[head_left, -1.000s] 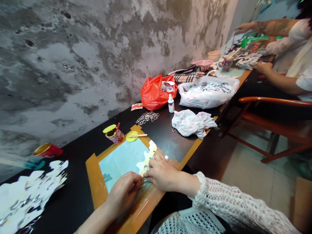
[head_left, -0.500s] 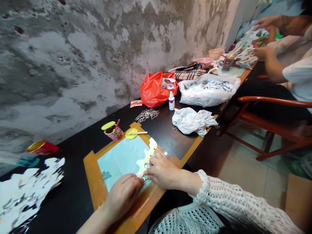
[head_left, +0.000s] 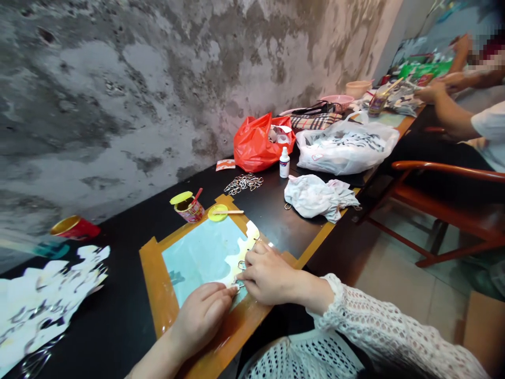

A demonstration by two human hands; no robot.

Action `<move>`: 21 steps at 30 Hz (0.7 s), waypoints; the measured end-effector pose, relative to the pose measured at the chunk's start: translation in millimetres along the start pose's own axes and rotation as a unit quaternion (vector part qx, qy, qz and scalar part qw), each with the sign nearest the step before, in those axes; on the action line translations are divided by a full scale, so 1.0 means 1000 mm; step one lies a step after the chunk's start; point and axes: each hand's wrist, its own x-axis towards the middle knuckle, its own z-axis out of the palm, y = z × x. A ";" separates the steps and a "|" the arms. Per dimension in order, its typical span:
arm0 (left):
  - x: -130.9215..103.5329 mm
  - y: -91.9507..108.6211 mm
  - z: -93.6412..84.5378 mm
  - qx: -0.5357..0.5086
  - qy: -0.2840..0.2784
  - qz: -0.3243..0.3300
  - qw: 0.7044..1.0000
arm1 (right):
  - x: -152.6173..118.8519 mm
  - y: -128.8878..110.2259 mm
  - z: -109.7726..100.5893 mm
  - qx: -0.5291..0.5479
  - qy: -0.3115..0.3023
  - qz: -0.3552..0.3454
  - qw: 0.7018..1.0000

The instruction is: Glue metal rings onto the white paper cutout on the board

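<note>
A white and pale-yellow strip with a scalloped edge lies along the right side of a light-blue sheet. My left hand is closed, its fingertips pressed together at the strip's near end. Curled over the strip's right edge, my right hand is closed too, with its thumb and forefinger close to the left fingertips. Small bent metal wire loops show on the strip beside the right fingers. What lies under the fingertips is partly hidden.
Brown tape frames the sheet. Beyond it stand an opened cup, a yellow lid with a stick, a heap of wire loops, a white bottle and a cloth. Scalloped pieces lie left. A person sits far right.
The view has shifted slightly, so the table appears a little further right. Both my hands stay on the strip with little movement. The other person's arms have moved.
</note>
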 end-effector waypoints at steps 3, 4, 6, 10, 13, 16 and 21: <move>0.004 0.002 -0.002 0.013 0.003 0.002 1.000 | 0.001 -0.001 0.002 0.012 0.002 0.016 1.000; 0.005 0.003 -0.003 0.014 0.004 0.002 1.000 | 0.001 -0.001 0.003 0.019 0.002 0.019 1.000; 0.008 0.004 -0.006 0.017 0.008 0.006 1.000 | 0.002 -0.001 0.005 0.031 0.003 0.024 0.999; 0.011 0.005 -0.009 0.017 0.001 -0.004 1.000 | 0.002 0.000 0.009 0.039 -0.003 0.036 0.999; 0.010 0.008 -0.008 0.009 -0.010 -0.026 1.000 | 0.002 0.000 0.011 0.043 -0.004 0.042 0.998; 0.008 0.010 -0.007 -0.003 -0.019 -0.036 0.999 | 0.003 -0.001 0.013 0.042 -0.003 0.050 0.998; 0.008 0.011 -0.007 0.003 0.008 -0.012 1.000 | 0.003 -0.004 0.015 0.041 0.000 0.057 0.998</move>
